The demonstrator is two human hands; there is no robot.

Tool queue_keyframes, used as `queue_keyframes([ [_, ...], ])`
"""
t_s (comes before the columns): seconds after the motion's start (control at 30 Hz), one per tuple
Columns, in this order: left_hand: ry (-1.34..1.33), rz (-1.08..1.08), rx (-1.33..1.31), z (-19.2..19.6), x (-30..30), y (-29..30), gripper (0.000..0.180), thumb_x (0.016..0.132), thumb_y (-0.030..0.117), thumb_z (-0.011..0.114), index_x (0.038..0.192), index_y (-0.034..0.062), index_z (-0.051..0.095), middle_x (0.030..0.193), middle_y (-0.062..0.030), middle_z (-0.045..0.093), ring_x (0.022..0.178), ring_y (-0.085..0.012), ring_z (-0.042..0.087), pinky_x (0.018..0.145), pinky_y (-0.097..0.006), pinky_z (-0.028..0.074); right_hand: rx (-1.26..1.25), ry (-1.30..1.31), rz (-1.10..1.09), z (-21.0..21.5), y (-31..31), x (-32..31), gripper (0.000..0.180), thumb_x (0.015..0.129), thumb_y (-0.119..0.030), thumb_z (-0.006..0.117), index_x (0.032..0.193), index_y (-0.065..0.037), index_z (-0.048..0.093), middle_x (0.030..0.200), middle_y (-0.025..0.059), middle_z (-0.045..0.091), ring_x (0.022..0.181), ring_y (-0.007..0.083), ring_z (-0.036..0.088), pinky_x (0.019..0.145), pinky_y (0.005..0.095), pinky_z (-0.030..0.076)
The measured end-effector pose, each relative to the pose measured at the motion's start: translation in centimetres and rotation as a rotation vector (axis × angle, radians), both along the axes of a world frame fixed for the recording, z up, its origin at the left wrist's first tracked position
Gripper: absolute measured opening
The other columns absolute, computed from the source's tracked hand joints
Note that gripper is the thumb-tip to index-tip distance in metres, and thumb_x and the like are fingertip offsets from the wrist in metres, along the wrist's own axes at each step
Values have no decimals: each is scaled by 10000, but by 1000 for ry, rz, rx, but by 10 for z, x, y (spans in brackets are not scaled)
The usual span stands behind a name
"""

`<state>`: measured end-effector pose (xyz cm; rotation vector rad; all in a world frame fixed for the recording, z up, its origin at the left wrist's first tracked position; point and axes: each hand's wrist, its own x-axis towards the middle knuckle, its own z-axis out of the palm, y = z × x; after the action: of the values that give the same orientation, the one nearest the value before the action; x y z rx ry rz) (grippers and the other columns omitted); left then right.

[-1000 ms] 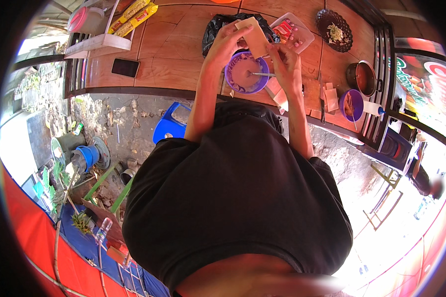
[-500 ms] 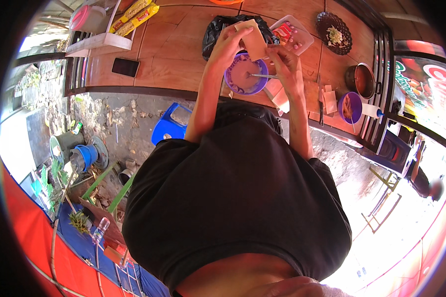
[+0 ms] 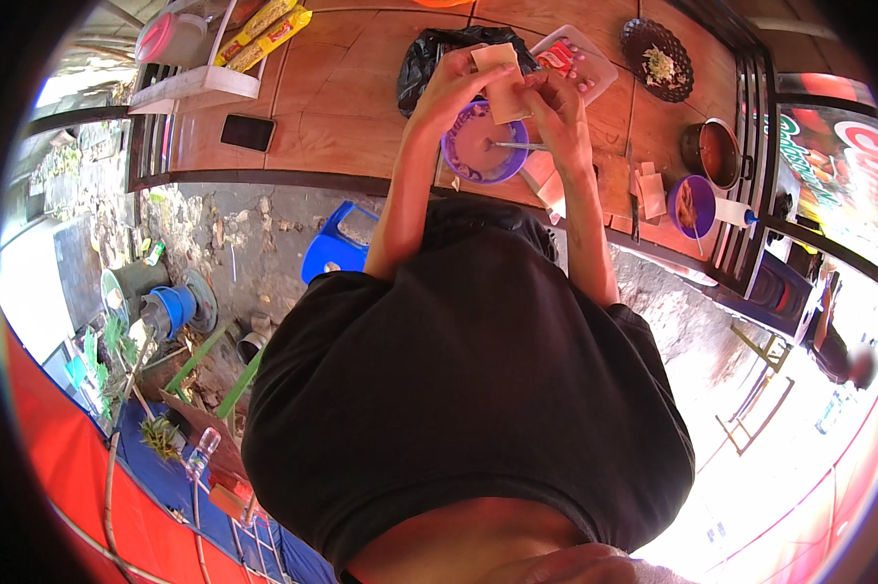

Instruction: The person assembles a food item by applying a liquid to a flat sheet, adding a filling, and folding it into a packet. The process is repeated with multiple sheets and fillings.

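Above a purple bowl (image 3: pixel 495 180) of thick brownish-pink mixture, I hold a thin pale rectangular sheet (image 3: pixel 503 95), like a pastry wrapper. My left hand (image 3: pixel 451 90) grips its left side between thumb and fingers. At its right edge, my right hand (image 3: pixel 562 117) has its fingers pinched together; whether they grip the sheet itself is hard to make out. A metal spoon (image 3: pixel 523 146) rests in the bowl, its handle reaching under my right hand. More pale sheets (image 3: pixel 546 181) lie partly behind my right forearm.
Behind my hands are a black plastic bag (image 3: pixel 421 63) and a clear tray (image 3: pixel 604 78) with a red packet (image 3: pixel 556 58). Rightward stand a black woven plate (image 3: pixel 636 54), a pot (image 3: pixel 690 156), another purple bowl (image 3: pixel 709 209) and a knife (image 3: pixel 635 216). A phone (image 3: pixel 247 132) lies left.
The sheet has dropped slightly and its tilt has changed. My right hand has shifted a little up and left along its edge. The bowl and spoon stay in place.
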<state>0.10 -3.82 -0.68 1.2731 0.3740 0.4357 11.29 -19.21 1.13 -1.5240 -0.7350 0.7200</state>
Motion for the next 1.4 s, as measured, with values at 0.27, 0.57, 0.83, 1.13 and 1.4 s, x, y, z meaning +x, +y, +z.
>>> queue_keyframes([
  [0.27,-23,108,-55,-3,2,0,178,970,195,727,1047,34,731,958,14,715,893,-46,626,753,-235,491,23,141,20,-5,-3,-2,171,973,-70,634,1118,13,668,1027,47,704,956,130,659,874,281,511],
  [0.57,-6,70,-41,3,-4,6,327,944,175,778,1195,1,660,1042,-54,727,901,-109,707,730,-279,607,54,191,-12,2,-2,-3,239,960,-41,654,1185,41,651,1076,107,724,976,183,703,891,308,544],
  [0.83,7,105,-99,1,-4,8,348,936,188,781,1205,9,651,1053,-65,723,921,-130,716,739,-285,608,50,207,-2,-8,4,-2,261,939,-17,678,1194,29,642,1051,97,726,932,184,709,856,303,549],
  [1.13,-66,61,-264,-5,-10,10,236,967,224,735,1097,29,706,996,-38,721,905,-115,698,759,-283,596,112,11,-133,1,16,5,199,954,-43,634,1139,16,678,1023,34,687,951,101,629,873,255,500],
  [1.4,-14,42,62,2,-21,19,149,982,185,714,1063,61,707,1011,17,695,968,-51,634,856,-245,508,166,88,-123,19,24,1,133,970,-93,694,1048,14,709,928,5,694,860,60,621,775,230,494],
])
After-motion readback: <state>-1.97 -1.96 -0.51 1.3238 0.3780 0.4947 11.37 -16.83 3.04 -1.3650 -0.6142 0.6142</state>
